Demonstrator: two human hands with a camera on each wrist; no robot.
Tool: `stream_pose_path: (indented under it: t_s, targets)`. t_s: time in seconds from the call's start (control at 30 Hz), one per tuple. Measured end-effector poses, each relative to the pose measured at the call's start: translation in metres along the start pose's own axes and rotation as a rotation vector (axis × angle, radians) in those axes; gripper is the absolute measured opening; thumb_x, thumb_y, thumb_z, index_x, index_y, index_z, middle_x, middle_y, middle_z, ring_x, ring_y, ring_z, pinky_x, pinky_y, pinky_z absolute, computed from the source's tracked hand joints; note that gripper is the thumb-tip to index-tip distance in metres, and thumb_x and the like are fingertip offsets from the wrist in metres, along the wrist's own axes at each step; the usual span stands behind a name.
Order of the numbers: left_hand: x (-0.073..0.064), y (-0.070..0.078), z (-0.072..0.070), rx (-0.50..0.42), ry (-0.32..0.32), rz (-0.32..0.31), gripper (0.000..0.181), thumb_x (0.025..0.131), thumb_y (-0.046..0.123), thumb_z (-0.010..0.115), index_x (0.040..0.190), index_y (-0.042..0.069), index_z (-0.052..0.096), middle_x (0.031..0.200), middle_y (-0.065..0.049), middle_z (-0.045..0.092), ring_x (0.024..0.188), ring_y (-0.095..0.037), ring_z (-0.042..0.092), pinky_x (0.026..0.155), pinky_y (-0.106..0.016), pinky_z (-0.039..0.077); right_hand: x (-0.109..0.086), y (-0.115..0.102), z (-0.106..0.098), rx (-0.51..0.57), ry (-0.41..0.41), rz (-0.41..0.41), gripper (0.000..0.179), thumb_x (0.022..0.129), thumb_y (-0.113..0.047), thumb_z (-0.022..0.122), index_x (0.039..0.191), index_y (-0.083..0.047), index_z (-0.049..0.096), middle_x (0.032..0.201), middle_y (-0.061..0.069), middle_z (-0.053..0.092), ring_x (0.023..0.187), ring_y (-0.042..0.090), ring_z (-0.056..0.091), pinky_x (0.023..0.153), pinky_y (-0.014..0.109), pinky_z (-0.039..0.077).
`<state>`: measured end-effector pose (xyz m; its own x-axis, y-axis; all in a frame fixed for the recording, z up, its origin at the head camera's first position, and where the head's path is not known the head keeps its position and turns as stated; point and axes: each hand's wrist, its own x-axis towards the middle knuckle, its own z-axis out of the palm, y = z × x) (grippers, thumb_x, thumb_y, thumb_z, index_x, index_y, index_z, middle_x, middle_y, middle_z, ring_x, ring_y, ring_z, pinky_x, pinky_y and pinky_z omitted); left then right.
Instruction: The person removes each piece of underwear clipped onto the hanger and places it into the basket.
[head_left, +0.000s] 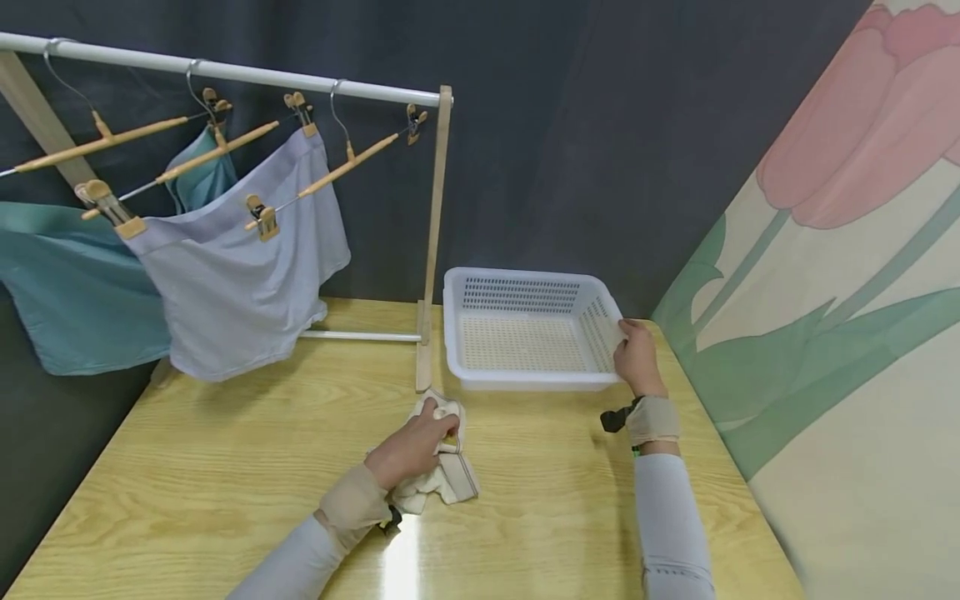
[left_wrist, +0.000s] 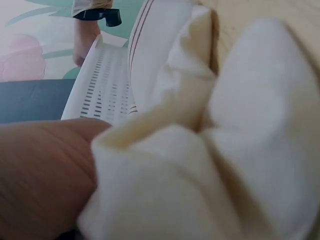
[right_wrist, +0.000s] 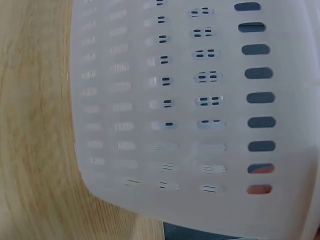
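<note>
A crumpled cream garment [head_left: 459, 477] with a dark-striped band lies on the table below the foot of the rack. My left hand [head_left: 412, 446] pinches its upper part, and in the left wrist view the bunched cloth [left_wrist: 165, 175] fills much of the picture beside the hand [left_wrist: 45, 170]. On the right, my right hand [head_left: 641, 358] grips the rim of a white plastic basket [head_left: 536, 383] at its right side, fingers over the edge. Nothing lies in the basket. Its slotted wall [right_wrist: 185, 140] takes up the right wrist view.
A drying rack [head_left: 435, 225] stands at the left, its rail [head_left: 262, 77] carrying hangers with clips. Lilac shorts [head_left: 240, 275] and a teal garment [head_left: 82, 292] hang there; the nearest hanger [head_left: 348, 171] bears nothing. A dark curtain [head_left: 585, 150] and a tulip-patterned wall [head_left: 847, 333] border the wooden table [head_left: 540, 508].
</note>
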<state>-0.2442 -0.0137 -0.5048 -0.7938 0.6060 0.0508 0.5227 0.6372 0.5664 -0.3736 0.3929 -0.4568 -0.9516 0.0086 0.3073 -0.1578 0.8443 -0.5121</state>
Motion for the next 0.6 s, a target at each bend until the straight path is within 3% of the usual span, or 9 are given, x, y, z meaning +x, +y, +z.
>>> stream_pose_path:
  t_s: [0.17, 0.33, 0.47, 0.6]
  targets:
    - [0.003, -0.009, -0.002, -0.002, 0.009, 0.017, 0.039, 0.085, -0.019, 0.062, 0.108, 0.012, 0.059, 0.127, -0.028, 0.046, 0.078, -0.025, 0.056, 0.061, -0.030, 0.045, 0.000, -0.001, -0.002, 0.001, 0.009, 0.000, 0.049, 0.091, 0.016, 0.031, 0.138, 0.025, 0.042, 0.140, 0.047, 0.041, 0.125, 0.062, 0.046, 0.101, 0.068, 0.043]
    - [0.003, -0.018, -0.002, -0.035, 0.039, 0.039, 0.040, 0.084, -0.017, 0.063, 0.110, 0.013, 0.061, 0.129, -0.024, 0.043, 0.092, -0.032, 0.063, 0.073, -0.037, 0.053, -0.002, -0.003, -0.004, 0.003, 0.008, 0.008, 0.049, 0.091, 0.017, 0.032, 0.137, 0.025, 0.043, 0.140, 0.047, 0.041, 0.126, 0.062, 0.045, 0.103, 0.068, 0.042]
    - [0.000, -0.023, -0.002, -0.058, 0.065, 0.101, 0.041, 0.085, -0.019, 0.060, 0.112, 0.012, 0.063, 0.128, -0.021, 0.044, 0.119, -0.038, 0.057, 0.087, -0.043, 0.054, -0.005, -0.003, -0.003, 0.008, 0.000, 0.032, 0.049, 0.091, 0.017, 0.032, 0.138, 0.025, 0.043, 0.142, 0.046, 0.041, 0.129, 0.061, 0.043, 0.106, 0.067, 0.039]
    - [-0.001, -0.023, -0.006, -0.068, 0.108, 0.165, 0.040, 0.087, -0.019, 0.060, 0.114, 0.010, 0.067, 0.130, -0.017, 0.047, 0.130, -0.036, 0.049, 0.099, -0.046, 0.051, -0.004, -0.003, 0.000, 0.013, -0.001, 0.043, 0.049, 0.092, 0.015, 0.032, 0.140, 0.023, 0.042, 0.144, 0.043, 0.040, 0.131, 0.059, 0.042, 0.107, 0.066, 0.039]
